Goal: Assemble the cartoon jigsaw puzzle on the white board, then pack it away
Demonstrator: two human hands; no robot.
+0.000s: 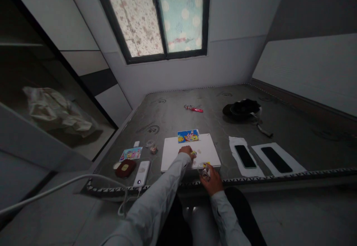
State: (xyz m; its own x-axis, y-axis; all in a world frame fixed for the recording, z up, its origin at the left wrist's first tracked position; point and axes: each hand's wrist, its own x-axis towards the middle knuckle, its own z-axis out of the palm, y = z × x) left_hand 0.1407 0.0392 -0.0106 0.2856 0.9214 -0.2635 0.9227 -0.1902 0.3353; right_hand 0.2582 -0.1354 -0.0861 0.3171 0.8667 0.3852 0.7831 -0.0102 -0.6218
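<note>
Left hand [186,151], in a pale grey sleeve [150,197], is curled down on a white board [173,157] with a small yellow piece [193,152] at its fingertips; from the head view, can't tell if the piece is gripped or only touched. Right hand [214,181] is closed around a clear plastic container [204,172] by the near edge of the board, with a yellow scrap [206,163] just beyond it. Board is smooth and flat, lying on a grey quilted mattress [173,116] with a zigzag-trimmed near edge [111,189]. A glossy cartoon card [188,135] touches the board's far edge; a second cartoon card [131,154] lies left, near a white power bank [141,173], a dark red pouch [124,169] and a small clear jar [152,146]. Right of the board, two black smartphones [245,157] [276,159] rest on white paper sheets [252,172]. Farther back are a black cap [242,108] and a red wrapper [193,108]. Risks: the slick plastic container could slip if the grip loosens, the tiny piece could skid off the smooth board under uneven pressure, and the near sleeve could snag the white cable [64,184] or knock the power bank.
</note>
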